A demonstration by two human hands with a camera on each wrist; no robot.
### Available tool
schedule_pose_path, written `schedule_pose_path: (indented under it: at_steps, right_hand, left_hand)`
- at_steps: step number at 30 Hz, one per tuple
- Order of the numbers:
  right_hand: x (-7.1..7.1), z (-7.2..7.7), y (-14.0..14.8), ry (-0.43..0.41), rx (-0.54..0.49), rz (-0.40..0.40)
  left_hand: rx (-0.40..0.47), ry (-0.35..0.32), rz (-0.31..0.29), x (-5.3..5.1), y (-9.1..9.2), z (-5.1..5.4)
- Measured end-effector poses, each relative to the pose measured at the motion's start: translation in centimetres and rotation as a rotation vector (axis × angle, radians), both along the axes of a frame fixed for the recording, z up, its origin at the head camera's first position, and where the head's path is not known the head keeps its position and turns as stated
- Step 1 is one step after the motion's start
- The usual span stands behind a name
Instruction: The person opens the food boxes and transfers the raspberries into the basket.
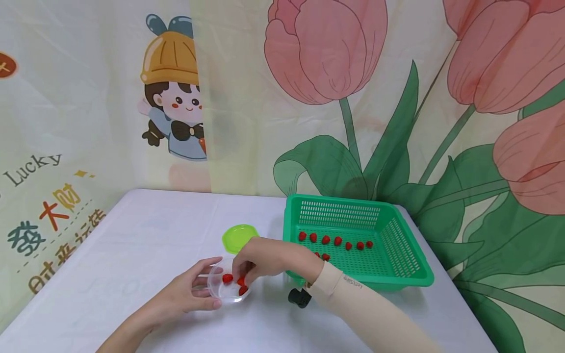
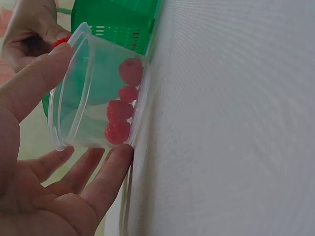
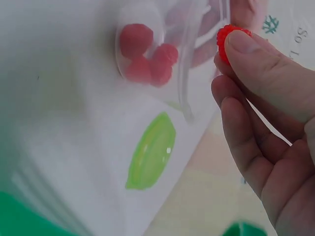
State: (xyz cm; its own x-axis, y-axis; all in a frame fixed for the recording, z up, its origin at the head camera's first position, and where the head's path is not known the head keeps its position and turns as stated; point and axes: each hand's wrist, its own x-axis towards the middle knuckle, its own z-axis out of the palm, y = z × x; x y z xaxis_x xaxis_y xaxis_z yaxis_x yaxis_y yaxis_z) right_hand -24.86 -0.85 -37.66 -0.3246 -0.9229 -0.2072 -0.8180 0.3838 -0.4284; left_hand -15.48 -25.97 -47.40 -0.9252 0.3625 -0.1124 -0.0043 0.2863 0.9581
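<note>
A clear plastic tub (image 1: 215, 288) stands on the white cloth, and my left hand (image 1: 183, 292) holds it with thumb and fingers around its side. Several raspberries (image 2: 131, 72) lie at the bottom of the tub in the left wrist view. Over the tub's mouth is my right hand (image 1: 261, 257), which pinches another raspberry (image 3: 225, 43) between thumb and fingertip in the right wrist view. Just behind the tub lies a light green lid (image 1: 237, 237), flat on the cloth.
To the right stands a green plastic basket (image 1: 410, 255) with a row of raspberries (image 1: 337, 240) and more partly hidden behind the right arm. A black device (image 1: 300, 297) hangs at the right wrist. A printed curtain (image 1: 238, 98) backs the table.
</note>
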Motion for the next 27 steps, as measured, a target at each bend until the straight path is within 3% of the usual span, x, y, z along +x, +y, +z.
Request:
schedule_pose_path:
  at_steps: [8,13,18,27]
  right_hand:
    - [-0.6,1.5,4.6,-0.022,-0.11,-0.088]
    - [-1.0,1.6,7.8,-0.044,-0.214,-0.153]
    - [-1.3,1.3,10.5,-0.006,-0.338,-0.202]
    - [-1.8,0.4,15.3,0.031,-0.339,-0.329]
  left_hand:
    - [-0.048,0.006,0.025,-0.1,0.1,-0.1]
    - [-0.051,0.007,0.023,0.0,0.1,-0.1]
    - [-0.056,0.013,0.021,0.1,0.0,-0.1]
    - [-0.044,0.017,0.013,0.0,0.0,-0.2]
